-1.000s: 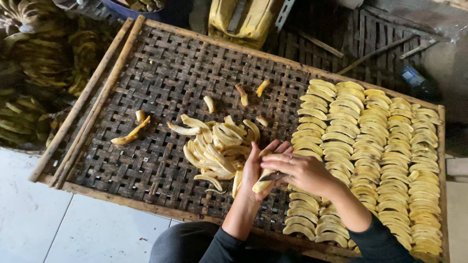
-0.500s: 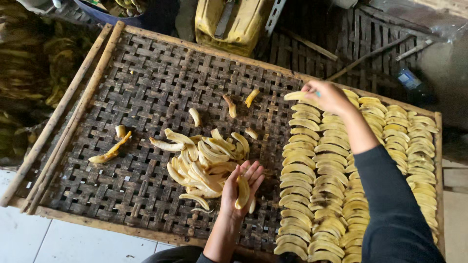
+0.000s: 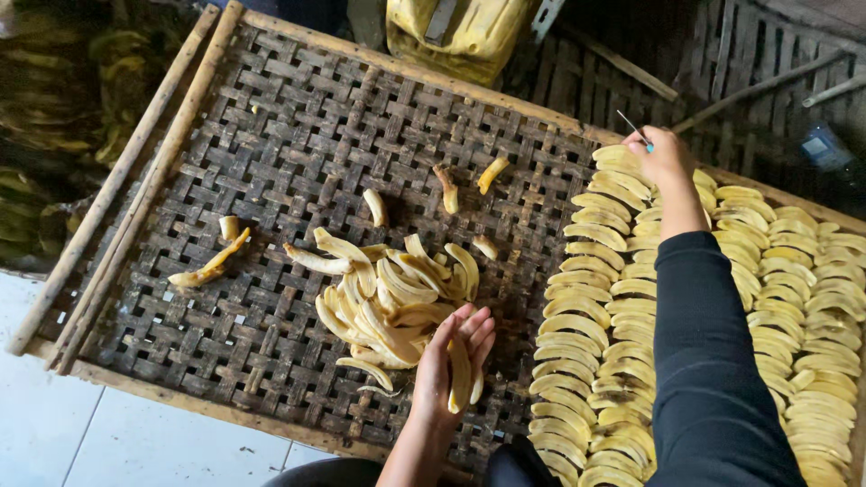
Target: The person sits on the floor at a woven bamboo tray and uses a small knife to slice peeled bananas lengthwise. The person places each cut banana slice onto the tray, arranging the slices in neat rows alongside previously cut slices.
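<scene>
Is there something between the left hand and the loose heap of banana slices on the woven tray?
Nothing visible. The left hand lies palm up with one slice on it, right at the heap's near edge; only bare woven tray surrounds them.

1. Left hand (image 3: 456, 361): bare, no ring or glove; the forearm shows no sleeve down to the frame's lower edge.
2. Right hand (image 3: 663, 158): bare from the wrist.
3. Right arm: long black sleeve (image 3: 708, 361), snug, plain, lightly creased at the cuff.
</scene>
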A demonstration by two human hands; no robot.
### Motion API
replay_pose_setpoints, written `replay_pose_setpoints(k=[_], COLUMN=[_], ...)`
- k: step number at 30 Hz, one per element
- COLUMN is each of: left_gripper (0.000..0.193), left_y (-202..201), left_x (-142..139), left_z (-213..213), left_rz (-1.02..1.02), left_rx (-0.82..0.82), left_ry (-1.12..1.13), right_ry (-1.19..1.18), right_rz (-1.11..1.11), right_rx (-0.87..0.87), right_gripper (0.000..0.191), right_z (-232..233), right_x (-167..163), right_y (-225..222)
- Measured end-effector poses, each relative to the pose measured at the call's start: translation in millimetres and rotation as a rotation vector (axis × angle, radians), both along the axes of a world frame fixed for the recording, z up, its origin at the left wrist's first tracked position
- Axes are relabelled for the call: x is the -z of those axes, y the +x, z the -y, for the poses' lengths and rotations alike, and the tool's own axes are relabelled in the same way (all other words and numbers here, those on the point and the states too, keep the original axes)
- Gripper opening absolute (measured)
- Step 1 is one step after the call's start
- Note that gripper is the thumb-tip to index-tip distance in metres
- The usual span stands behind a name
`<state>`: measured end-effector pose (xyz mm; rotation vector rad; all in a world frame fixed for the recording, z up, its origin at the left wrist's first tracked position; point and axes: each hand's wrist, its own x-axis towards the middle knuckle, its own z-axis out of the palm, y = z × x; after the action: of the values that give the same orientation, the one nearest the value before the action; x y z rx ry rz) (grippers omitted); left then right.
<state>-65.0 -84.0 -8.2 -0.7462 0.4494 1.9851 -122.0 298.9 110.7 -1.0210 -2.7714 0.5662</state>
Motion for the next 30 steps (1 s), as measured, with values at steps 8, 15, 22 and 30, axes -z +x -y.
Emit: replay_pose_setpoints(k=[8,15,22,30], left_gripper=[0.045,0.052,0.057,0.078], left_y=[4.9,4.9,58.2,99.9], left_x=[0.3,-30.2,-82.6,-135.4], left_z=[2.8,-2.0,-20.5,5.2], left_rz=[-0.088,-0.336,-0.681,-1.103], left_rx=[-0.100,-0.304,-0.025,0.324], left_ry=[-0.146,-0.243,-0.373,-0.290], right_ry=[0.176,-0.850,-1.274,-1.138], right_rz=[-0.519,-0.162,-0.331,-0.356], right_rx=[0.222,0.062,0.231,0.337], right_gripper=[0.023,0.027,0.017,0.024], right_z=[18.6,190.3,283.1,257.7], right_x=[53.4,101.1,96.9,47.8], right_y=[22.6,134.6,238.0,315.0])
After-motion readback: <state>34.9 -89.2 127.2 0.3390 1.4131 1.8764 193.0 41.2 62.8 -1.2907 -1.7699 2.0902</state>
